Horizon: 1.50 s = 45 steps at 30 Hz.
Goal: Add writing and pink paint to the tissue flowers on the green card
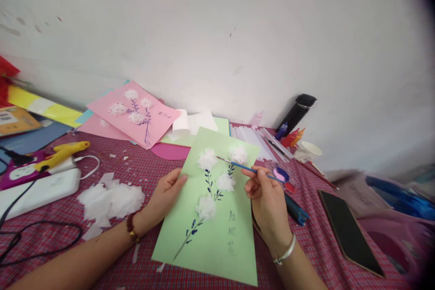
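A light green sheet of paper (238,244) is tilted up in front of me. It carries several white tissue flowers (206,208), dark painted stems and leaves, and faint written characters. My left hand (170,188) grips the sheet's left edge, thumb on the front and fingers behind. My right hand (267,190) pinches a thin paintbrush (244,166) with a blue handle. The brush tip lies over the sheet between the two upper flowers; whether it touches the paper I cannot tell. Near my right hand is a blue-rimmed lid of paint (281,174), partly hidden.
A pile of white tissue (112,199) lies left, beside a white power strip (44,190) and a yellow glue gun (63,154). Pink flower pictures (159,127) lean at the back. On the right are paint bottles (297,137), a paper cup (310,148), a stapler (296,210) and a phone (350,231).
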{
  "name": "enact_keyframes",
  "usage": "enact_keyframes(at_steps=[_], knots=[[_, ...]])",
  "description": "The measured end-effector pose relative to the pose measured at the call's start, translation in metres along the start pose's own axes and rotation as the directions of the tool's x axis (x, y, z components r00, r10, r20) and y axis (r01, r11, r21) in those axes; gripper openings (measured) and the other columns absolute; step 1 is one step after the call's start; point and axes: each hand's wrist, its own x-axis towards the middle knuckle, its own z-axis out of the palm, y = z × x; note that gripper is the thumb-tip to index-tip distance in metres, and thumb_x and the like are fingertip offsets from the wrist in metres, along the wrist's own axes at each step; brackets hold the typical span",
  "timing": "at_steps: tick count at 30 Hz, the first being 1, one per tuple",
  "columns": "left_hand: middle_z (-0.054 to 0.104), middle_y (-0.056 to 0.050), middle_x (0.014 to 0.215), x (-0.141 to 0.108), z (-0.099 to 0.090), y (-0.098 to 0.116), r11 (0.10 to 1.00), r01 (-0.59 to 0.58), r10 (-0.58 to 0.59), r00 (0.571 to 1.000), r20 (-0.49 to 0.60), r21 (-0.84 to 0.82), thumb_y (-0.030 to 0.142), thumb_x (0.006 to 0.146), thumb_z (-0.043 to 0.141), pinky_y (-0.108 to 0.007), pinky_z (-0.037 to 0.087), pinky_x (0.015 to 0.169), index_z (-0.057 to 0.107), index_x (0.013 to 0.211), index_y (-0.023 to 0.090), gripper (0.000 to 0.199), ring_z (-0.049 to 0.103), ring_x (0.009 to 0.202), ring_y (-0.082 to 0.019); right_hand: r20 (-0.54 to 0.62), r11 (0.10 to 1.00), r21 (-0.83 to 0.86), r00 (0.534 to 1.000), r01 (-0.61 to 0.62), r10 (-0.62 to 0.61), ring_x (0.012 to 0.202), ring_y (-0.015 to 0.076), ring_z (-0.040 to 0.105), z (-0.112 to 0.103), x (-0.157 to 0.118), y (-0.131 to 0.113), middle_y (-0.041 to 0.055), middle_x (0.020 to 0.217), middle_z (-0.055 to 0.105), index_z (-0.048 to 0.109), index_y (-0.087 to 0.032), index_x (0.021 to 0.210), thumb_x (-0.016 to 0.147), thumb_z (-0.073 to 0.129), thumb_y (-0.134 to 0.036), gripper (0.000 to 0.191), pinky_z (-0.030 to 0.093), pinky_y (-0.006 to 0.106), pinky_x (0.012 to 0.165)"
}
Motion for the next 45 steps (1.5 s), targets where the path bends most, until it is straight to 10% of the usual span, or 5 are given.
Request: enact_keyframes(at_steps=[45], knots=[[0.067,-0.001,0.069,-0.001,0.000,0.002,0.989,0.096,-0.094,0.995,0.021,-0.109,0.049,0.077,0.066,-0.022,0.043,0.045,0.065,0.094,0.018,0.035,0.054,0.049,-0.013,0.057,0.995,-0.070,0.996,0.071,-0.067,0.052,0.0111,0.055,0.003,0.000,0.003,0.0046,0.083,0.072,0.064,-0.020,0.088,0.080,0.070,-0.044,0.026,0.040,0.022,0.046]])
